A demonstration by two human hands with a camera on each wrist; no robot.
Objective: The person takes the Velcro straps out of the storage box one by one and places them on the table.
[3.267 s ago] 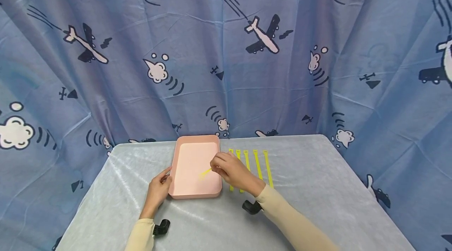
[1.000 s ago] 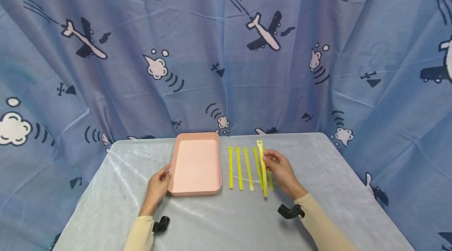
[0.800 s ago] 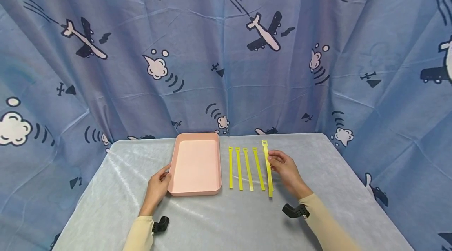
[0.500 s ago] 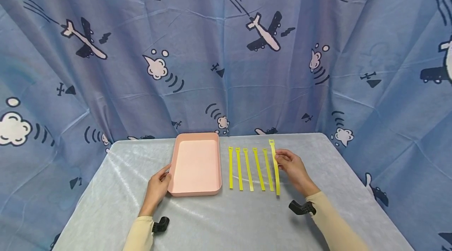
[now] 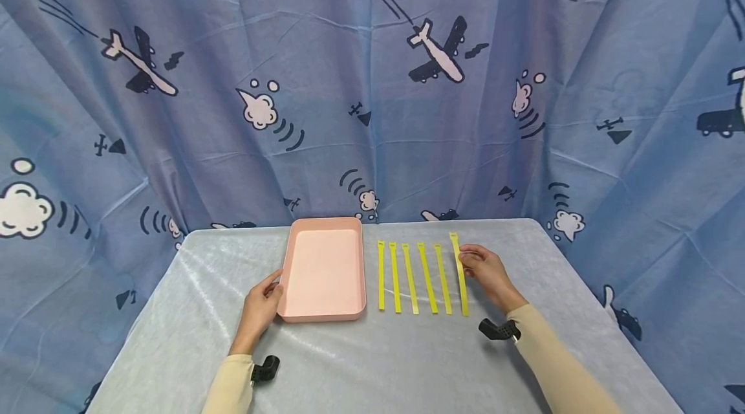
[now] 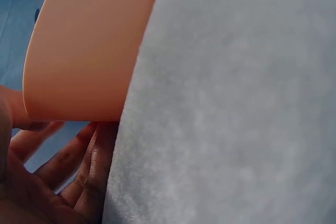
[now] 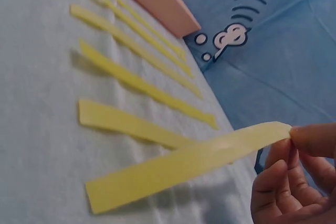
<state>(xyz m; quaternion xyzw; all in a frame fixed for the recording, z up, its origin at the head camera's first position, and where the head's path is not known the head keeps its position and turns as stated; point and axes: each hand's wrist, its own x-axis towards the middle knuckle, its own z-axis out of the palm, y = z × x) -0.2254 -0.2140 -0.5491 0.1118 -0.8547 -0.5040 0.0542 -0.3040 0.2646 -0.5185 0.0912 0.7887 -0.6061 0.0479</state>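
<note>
My right hand (image 5: 489, 275) pinches a yellow strap-style cable tie (image 5: 461, 284) between thumb and fingertips, just right of a row of similar ties. In the right wrist view the held cable tie (image 7: 178, 167) bows from the fingertips toward the table, with a shadow below it, and crosses over the end of the nearest lying tie (image 7: 121, 118). At the left side of a shallow pink tray (image 5: 322, 319), my left hand (image 5: 260, 312) rests with fingers extended against the outside. The left wrist view has the thumb at the rim of the tray wall (image 6: 94, 45).
Several yellow cable ties (image 5: 427, 279) lie side by side right of the tray, slotted heads toward the back. A pale grey cloth (image 5: 361, 369) covers the table. Behind hangs a blue curtain (image 5: 326, 162) with planes and clouds. Each wrist wears a black camera (image 5: 266, 369).
My right hand, over the tray 3.3 s ago with a yellow tie, has carried it rightward across the row and lowered it past the last tie. The left hand stays at the tray.
</note>
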